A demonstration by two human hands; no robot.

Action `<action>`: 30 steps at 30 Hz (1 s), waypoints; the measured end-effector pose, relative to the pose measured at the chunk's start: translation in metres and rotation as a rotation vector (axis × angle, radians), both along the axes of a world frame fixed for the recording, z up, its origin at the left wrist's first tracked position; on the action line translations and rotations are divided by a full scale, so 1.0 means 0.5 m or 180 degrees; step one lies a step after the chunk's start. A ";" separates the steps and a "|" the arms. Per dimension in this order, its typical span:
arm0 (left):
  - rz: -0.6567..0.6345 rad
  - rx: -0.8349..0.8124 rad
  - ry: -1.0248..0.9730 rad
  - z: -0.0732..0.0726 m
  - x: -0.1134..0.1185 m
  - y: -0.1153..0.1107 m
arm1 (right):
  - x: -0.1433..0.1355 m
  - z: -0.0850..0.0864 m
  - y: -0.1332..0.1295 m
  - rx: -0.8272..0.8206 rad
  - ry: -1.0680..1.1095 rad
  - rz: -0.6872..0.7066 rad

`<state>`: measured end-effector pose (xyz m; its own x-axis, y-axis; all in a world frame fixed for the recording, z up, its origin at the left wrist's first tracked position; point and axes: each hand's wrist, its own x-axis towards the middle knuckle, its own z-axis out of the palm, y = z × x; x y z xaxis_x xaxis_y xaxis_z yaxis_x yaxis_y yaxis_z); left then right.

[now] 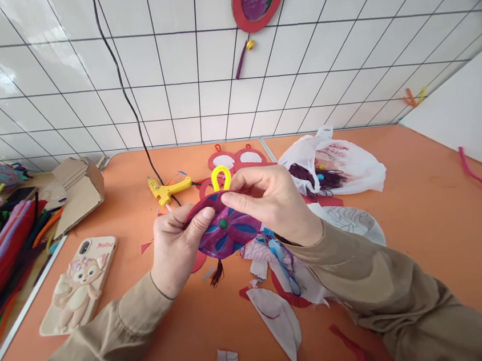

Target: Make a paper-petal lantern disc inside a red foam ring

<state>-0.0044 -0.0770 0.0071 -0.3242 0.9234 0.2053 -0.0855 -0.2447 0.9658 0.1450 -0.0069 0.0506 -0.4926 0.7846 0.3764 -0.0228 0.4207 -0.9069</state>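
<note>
Between my two hands is a round purple and blue flower ornament (232, 234) with a red edge and a green centre. A yellow loop (221, 174) stands up from its top, and a dark tassel (217, 273) hangs below it. My left hand (177, 242) pinches the left rim, thumb on the front face. My right hand (271, 203) is closed at the upper right rim, its thumb on the front near the base of the loop. The back of the ornament is hidden.
Behind stand a yellow glue gun (167, 189), red rings (249, 155) and a white plastic bag (351, 163). A phone (82, 286), a cardboard box (79, 189) and pipe cleaners (6, 245) lie left. Fabric scraps (277, 320) spread in front. Another ornament (262, 23) hangs on the tiled wall.
</note>
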 end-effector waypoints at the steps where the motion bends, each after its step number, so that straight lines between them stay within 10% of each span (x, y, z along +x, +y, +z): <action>1: -0.0011 -0.0011 -0.0022 0.001 0.000 0.001 | 0.002 0.000 0.001 -0.0037 0.0006 0.0068; 30: -0.0445 -0.0384 -0.0892 0.015 -0.012 0.009 | -0.003 -0.023 0.021 -0.0331 -0.0391 0.0089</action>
<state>-0.0101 -0.0723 0.0148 -0.2211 0.9752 0.0125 -0.3766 -0.0972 0.9213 0.1435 0.0039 0.0389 -0.5521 0.8015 0.2296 0.0804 0.3253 -0.9422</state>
